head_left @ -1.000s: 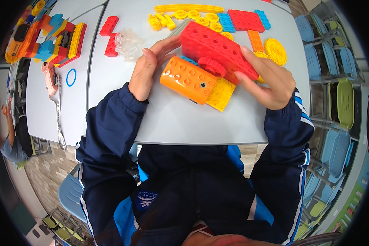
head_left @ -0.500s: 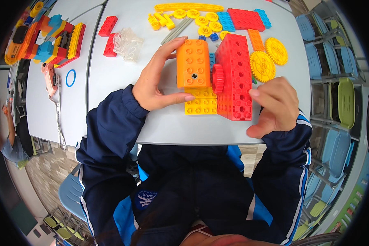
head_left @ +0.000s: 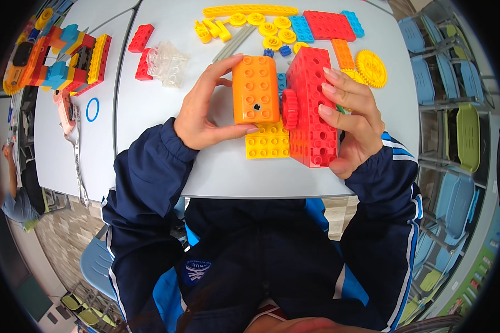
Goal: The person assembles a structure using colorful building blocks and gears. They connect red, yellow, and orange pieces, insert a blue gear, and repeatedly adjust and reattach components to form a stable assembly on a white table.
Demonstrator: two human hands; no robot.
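Observation:
An orange building block (head_left: 255,89) with a cross-shaped hole stands above a yellow studded brick (head_left: 268,145). My left hand (head_left: 208,108) holds it along its left side, thumb at the lower corner and fingers at the far edge. A small red gear wheel (head_left: 290,109) sits between the orange block and a tall wall of red bricks with holes (head_left: 316,111). My right hand (head_left: 355,116) is closed on the red wall's right side, fingertips on its upper face and thumb near its close corner. Part of a blue brick (head_left: 281,82) shows behind the orange block.
Large yellow gears (head_left: 370,69), yellow wheels (head_left: 272,43), grey rods (head_left: 234,43) and a red brick plate (head_left: 329,26) lie beyond my hands. To the left are a clear plastic piece (head_left: 168,62), a blue ring (head_left: 92,109) and another brick model (head_left: 66,55).
My right hand has gone from beside the red wall to gripping it. The block assembly has shifted slightly left along with my left hand, which keeps its hold on the orange block.

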